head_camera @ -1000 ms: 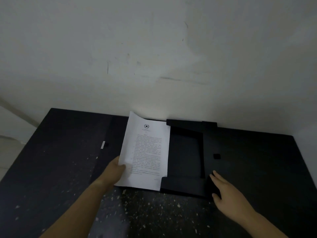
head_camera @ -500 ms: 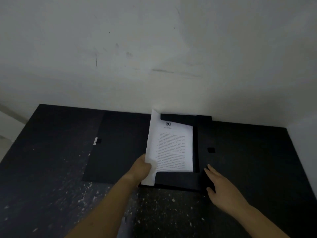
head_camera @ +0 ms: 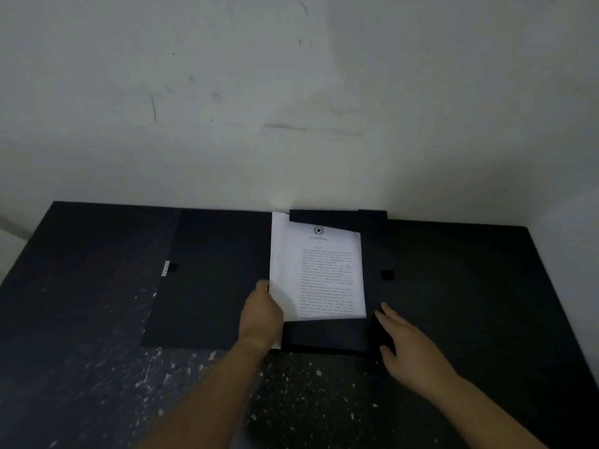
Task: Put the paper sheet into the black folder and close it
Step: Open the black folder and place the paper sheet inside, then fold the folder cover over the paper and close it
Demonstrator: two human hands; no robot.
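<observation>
The black folder (head_camera: 214,280) lies open and flat on the dark table, its left cover spread out to the left. A white printed paper sheet (head_camera: 327,273) rests in the folder's middle section, its top and bottom edges tucked under the black flaps (head_camera: 324,333). The sheet's left edge is still raised and curled. My left hand (head_camera: 261,314) pinches that lower left edge. My right hand (head_camera: 410,346) lies flat with fingers spread on the folder's lower right corner, holding nothing.
The table (head_camera: 81,367) is black with white paint specks near its front. A pale wall (head_camera: 291,108) rises right behind the folder. A small white label (head_camera: 166,268) sits at the left cover's edge, and a square fastener patch (head_camera: 386,274) on the right part.
My left hand has carried the sheet rightward from beside the folder's pocket into it, sliding its ends under the flaps. My right hand has stayed on the lower right corner.
</observation>
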